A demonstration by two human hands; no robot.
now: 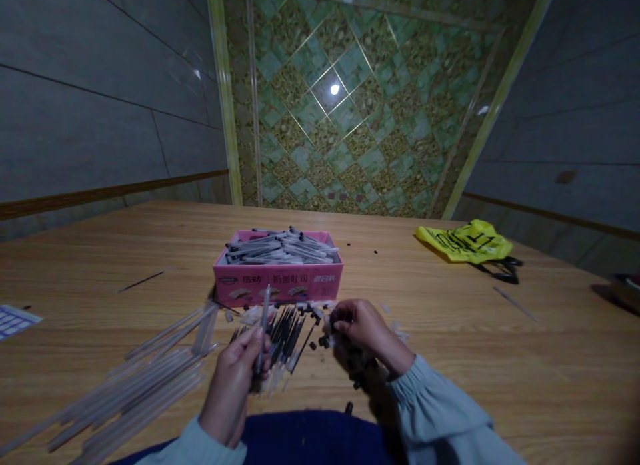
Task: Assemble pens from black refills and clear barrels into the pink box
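Note:
My left hand (pixel 243 368) is closed around a clear pen (pixel 265 311) with its pointed tip up. Over a scatter of small black and whitish pieces, my right hand (pixel 360 326) has its fingers pinched together; whatever they grip is hidden. Between the hands lie several dark pen refills (pixel 286 335) on the table. Small black caps (pixel 324 341) are spread below and beside my right fingers. A pink box (pixel 280 285) full of pens (pixel 283 246) stands just beyond both hands.
Several clear pen barrels (pixel 135 398) lie at the left on the wooden table (pixel 450 378). A yellow bag (pixel 465 241) with black lettering rests at the back right. A thin stick (pixel 515 303) lies at the right, and a printed sheet (pixel 17 323) at the left edge.

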